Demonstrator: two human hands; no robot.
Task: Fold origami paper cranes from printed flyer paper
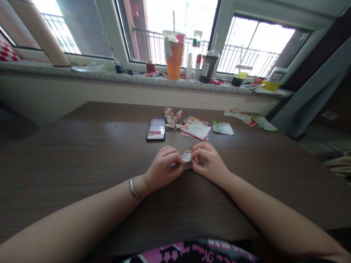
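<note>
Both hands meet over the dark wooden table [82,157] and pinch a small folded piece of printed paper [187,157], white with red marks. My left hand [161,168] has its fingers curled on the paper's left side, and a silver bangle circles that wrist. My right hand [208,162] grips the right side with thumb and fingertips. The paper sits just above the tabletop, mostly hidden by the fingers.
Behind the hands lie a black phone [155,129], a finished folded paper figure [172,117], printed flyers [196,127] and more leaflets [241,117]. The windowsill [109,76] holds an orange cup [174,54], bottles and small items. A grey curtain [309,95] hangs right.
</note>
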